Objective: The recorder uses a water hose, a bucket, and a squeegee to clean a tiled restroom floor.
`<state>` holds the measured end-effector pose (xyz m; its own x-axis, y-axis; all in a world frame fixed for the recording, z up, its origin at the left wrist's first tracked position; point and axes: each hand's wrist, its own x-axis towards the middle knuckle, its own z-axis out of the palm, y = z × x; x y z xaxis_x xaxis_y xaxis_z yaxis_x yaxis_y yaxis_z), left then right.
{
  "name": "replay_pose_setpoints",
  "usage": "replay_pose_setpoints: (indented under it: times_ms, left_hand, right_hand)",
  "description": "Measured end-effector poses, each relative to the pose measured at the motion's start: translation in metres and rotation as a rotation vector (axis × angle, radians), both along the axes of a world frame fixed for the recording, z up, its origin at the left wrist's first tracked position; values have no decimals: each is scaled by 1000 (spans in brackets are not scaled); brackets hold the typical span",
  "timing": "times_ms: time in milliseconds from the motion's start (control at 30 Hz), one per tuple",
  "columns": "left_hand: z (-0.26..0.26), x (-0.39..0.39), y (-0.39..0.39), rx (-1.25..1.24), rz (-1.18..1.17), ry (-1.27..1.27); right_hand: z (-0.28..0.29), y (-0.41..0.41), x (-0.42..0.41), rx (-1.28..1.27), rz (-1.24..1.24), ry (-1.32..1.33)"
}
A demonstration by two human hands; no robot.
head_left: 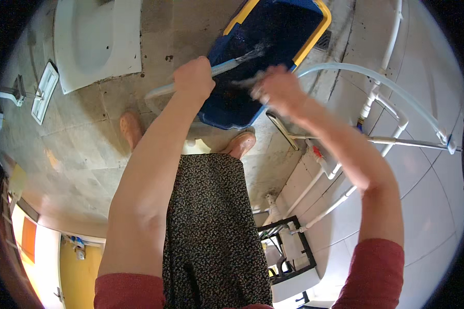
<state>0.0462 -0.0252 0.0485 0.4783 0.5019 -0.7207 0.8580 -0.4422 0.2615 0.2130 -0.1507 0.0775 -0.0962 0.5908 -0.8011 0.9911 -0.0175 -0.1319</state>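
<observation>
My left hand (195, 79) grips a clear, bluish plastic hose (224, 67) near its end, over the left side of a dark blue plastic bin (236, 104) with a yellow rim. Water (251, 54) sprays from the hose end into the bin. My right hand (276, 89), blurred, is over the bin's right edge, its fingers curled; whether it holds anything is unclear. A pale, blurred streak lies just left of its fingers. The bin's inside is dark.
A squat toilet pan (123, 46) is set in the tiled floor (73, 127) at upper left. White pipes (367, 106), a tap with a red handle (317, 151) and a curved clear hose (371, 71) are along the right wall. A floor squeegee (282, 131) lies beside the bin; a floor drain (323, 39) is beyond.
</observation>
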Motion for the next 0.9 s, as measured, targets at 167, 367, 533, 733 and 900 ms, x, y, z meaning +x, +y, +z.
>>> replay_pose_setpoints:
  times_ms: [167,367,533,733,900]
  left_hand:
    - [-5,5,1,21,6,31]
    - [-5,-4,8,31,3,49]
    - [-7,8,0,-2,0,36]
    - [-18,28,-12,-20,-56,-52]
    - [-13,2,1,14,-94,50]
  right_hand:
    - [-32,65,103,215,186,-445]
    - [-119,68,67,390,-83,-465]
    - [-213,37,72,280,-157,-499]
    - [-252,-59,45,749,276,-1078]
    - [-177,-1,-61,163,-398,-170]
